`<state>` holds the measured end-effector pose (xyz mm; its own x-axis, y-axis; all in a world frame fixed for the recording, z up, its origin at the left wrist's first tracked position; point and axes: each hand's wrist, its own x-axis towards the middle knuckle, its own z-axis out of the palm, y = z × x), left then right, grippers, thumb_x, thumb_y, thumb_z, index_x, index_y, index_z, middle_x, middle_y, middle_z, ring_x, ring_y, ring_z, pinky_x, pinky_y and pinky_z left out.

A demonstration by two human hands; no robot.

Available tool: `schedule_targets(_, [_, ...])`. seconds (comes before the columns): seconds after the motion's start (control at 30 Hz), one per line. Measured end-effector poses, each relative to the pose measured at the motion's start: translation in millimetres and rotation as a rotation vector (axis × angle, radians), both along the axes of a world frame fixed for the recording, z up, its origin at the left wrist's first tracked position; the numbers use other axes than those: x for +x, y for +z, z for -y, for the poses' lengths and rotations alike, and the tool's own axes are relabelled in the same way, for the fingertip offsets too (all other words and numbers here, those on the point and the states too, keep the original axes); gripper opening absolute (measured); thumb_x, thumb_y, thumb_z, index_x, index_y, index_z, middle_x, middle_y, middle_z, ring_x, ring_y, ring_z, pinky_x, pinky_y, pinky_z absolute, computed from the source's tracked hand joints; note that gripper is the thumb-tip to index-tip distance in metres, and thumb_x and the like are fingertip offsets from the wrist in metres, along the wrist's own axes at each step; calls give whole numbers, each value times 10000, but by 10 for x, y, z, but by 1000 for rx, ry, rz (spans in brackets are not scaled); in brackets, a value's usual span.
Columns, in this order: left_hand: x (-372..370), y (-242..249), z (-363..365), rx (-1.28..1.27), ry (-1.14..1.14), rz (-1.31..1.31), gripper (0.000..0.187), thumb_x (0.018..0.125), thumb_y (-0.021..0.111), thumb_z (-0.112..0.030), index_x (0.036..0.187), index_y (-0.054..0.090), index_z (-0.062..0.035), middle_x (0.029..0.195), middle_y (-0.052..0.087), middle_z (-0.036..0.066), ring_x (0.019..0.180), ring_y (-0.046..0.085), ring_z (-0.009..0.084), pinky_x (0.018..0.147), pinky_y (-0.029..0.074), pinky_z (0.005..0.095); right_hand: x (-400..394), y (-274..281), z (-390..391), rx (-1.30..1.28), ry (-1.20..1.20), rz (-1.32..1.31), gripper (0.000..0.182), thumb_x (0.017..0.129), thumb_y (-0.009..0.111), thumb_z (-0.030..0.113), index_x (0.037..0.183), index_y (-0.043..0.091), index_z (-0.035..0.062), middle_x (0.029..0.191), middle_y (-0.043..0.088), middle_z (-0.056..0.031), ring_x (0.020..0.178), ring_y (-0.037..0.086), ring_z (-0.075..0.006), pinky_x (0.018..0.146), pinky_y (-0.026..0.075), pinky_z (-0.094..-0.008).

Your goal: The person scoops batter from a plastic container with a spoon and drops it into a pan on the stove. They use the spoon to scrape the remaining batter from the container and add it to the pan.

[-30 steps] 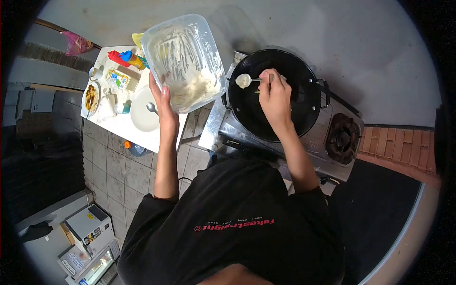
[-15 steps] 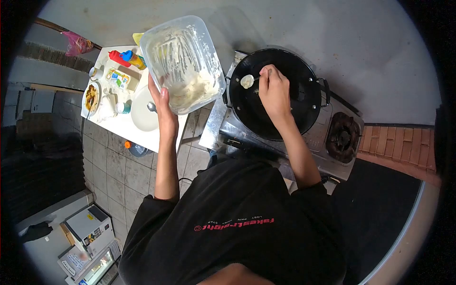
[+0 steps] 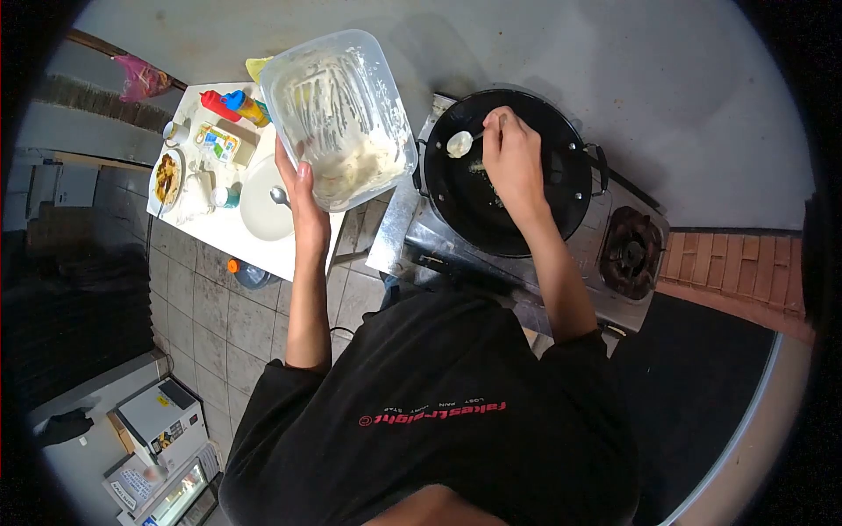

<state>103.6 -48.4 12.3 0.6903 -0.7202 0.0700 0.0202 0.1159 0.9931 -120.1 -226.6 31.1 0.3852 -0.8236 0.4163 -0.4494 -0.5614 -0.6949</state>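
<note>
My left hand (image 3: 303,188) grips a clear plastic container (image 3: 338,114) by its side and tilts it toward me. A pale, creamy batter smears its walls and collects near the lower corner. With closed fingers my right hand (image 3: 513,158) holds a spoon (image 3: 460,144), its bowl loaded with a white lump of batter. That spoon is above the left part of a black wok (image 3: 456,210) with two side handles. Small pale bits, partly covered by my right hand, lie on the wok's bottom.
The wok stands on a steel gas stove (image 3: 412,237), with a bare burner (image 3: 631,252) at its right. On the white table (image 3: 303,250) at left are a plate (image 3: 263,215), a red bottle (image 3: 219,105), a blue-capped bottle (image 3: 246,107) and a dish of food (image 3: 167,180). A jug (image 3: 252,274) is below.
My right hand has shifted slightly up and right with the spoon. More of the pale bits in the wok now show. The left hand and container have hardly moved.
</note>
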Motion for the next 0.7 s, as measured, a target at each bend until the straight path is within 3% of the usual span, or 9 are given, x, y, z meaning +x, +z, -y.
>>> schedule_targets(0.3, [-7, -20, -48, 1, 5, 0, 811, 995, 459, -476, 1634, 120, -107, 1642, 201, 188, 1510, 234, 322, 1223, 205, 449, -133, -215, 15, -27, -13, -143, 242, 1016, 473, 115, 902, 600, -57, 861, 651, -281, 834, 653, -467, 757, 525, -519])
schedule_targets(0.7, [-50, 31, -39, -7, -10, -34, 818, 986, 476, -461, 1632, 124, -104, 1650, 189, 168, 1514, 223, 312, 1224, 201, 441, -254, 2, 100, -54, -62, -34, 200, 1000, 507, 110, 911, 598, -45, 851, 656, -264, 812, 646, -470, 729, 508, -517])
